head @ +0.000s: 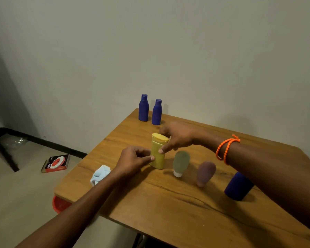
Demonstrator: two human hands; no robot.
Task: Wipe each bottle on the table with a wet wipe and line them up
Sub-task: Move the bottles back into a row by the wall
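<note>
Fingers of both hands pinching upright yellow bottle point(157, 154), no label readable

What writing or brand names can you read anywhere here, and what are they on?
None can be read.
Red and black box on the floor: there is print along its edge, too blurred to read.
Yellow bottle and two blue bottles at the back: no label shows.

Wood-grain table point(177, 212), matt plastic yellow bottle point(157, 158), crumpled cloth-like wipe point(99, 174).
</note>
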